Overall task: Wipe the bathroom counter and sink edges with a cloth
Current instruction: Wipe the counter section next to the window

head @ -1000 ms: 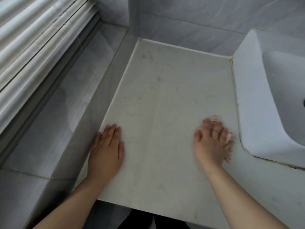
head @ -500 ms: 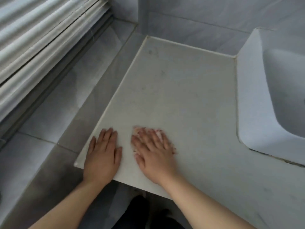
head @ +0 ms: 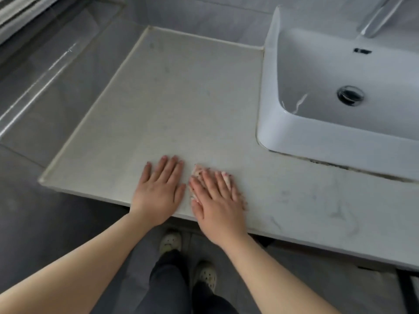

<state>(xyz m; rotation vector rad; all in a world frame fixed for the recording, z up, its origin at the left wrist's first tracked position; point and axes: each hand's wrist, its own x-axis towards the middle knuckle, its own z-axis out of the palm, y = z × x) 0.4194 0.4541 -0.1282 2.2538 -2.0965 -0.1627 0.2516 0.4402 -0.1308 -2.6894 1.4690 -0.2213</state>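
A pale stone counter (head: 181,98) runs from the left wall to a white rectangular sink (head: 269,123) at the right. My right hand (head: 217,200) lies flat near the counter's front edge, pressing a small pinkish patterned cloth (head: 198,172) that shows past the fingers. My left hand (head: 159,189) rests flat on the counter just left of it, fingers together, holding nothing. Most of the cloth is hidden under my right palm.
A chrome tap (head: 376,19) stands behind the sink, whose drain (head: 350,96) is dark. Grey tiled walls rise behind and left of the counter. A dark gap (head: 340,167) runs along the sink's front base. Below the counter edge are my legs and pale shoes (head: 170,242).
My right hand slid the cloth from near the sink leftward to beside my left hand. The view has shifted right, showing more of the sink and the tap.
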